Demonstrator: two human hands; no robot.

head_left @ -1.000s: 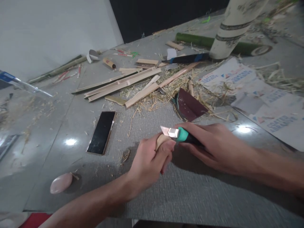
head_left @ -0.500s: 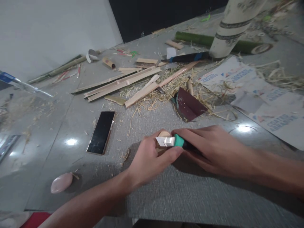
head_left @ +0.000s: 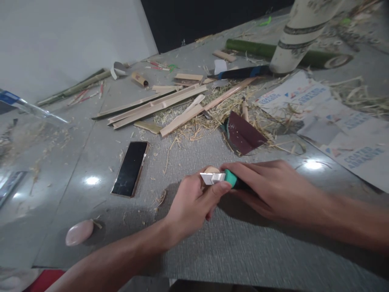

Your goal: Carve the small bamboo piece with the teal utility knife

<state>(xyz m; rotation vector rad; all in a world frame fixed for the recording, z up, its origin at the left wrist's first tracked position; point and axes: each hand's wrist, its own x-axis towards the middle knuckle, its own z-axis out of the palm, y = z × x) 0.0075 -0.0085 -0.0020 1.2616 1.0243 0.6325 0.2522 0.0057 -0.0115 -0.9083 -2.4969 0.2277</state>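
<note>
Bottom of frame: both forearms come in from lower left & lower right, meeting just below centre. Left hand is curled closed around a small pale wood piece, only its rounded tip shows above the fingers, near frame centre. Right hand is wrapped tight on a utility knife w/ teal-and-black handle; the short blade sticks out left & lies across the top of the wood tip, left thumb touching the knife's metal nose. Both hands sit over the grey textured mat on the table. Lower left: a smooth pinkish oval piece lies alone on the glossy table, well apart from the hands. Left of centre: a dark phone, screen up, flat at the mat's edge. Just above the hands, right of centre: a folded sheet of maroon sandpaper, w/ straw-like shavings scattered round it. Mid frame: several long split bamboo strips lying diagonally, touching one another. Right side: printed abrasive-paper sheets, text side up. Upper centre: a dark blue-banded tool, type can't tell. Top right: a green bamboo pole lying flat, a thick pale bamboo section standing in front of it. Upper left: thin green bamboo strips by the white wall.
</note>
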